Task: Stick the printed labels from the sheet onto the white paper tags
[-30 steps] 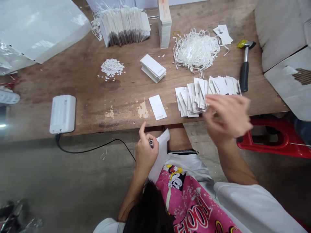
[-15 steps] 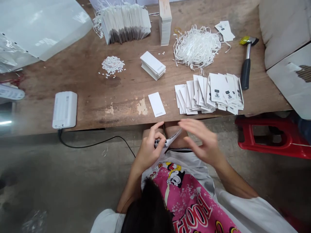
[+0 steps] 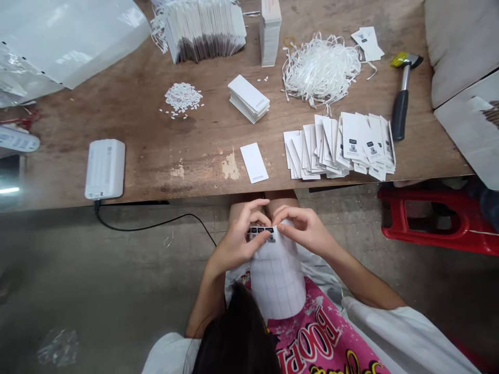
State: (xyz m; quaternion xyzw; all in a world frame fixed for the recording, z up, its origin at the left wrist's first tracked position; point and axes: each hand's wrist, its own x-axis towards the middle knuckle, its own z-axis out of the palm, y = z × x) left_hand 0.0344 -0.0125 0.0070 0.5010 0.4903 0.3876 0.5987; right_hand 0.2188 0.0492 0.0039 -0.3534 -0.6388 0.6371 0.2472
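A white sticker sheet (image 3: 277, 283) with small black printed labels near its top hangs over my lap, in front of the table edge. My left hand (image 3: 244, 236) grips its upper left part, thumb across the front beside the labels. At the sheet's upper right, my right hand (image 3: 304, 228) pinches with thumb and index finger; whether it has the sheet's edge or a single sticker is too small to tell. On the table just beyond my hands lies one white card (image 3: 254, 163). To its right is a spread pile of white cards (image 3: 343, 148) with black labels.
Behind stand a small card stack (image 3: 249, 98), a heap of white strings (image 3: 322, 70), small white bits (image 3: 183, 97), a row of cards (image 3: 206, 31) and a tall stack (image 3: 270, 39). A hammer (image 3: 401, 104) lies right, a white power bank (image 3: 105, 169) left. A red stool (image 3: 436, 218) stands right.
My right hand has moved left to the sheet's top edge and its fingers have closed. The sheet, bent up and edge-on before, now hangs flat facing me.
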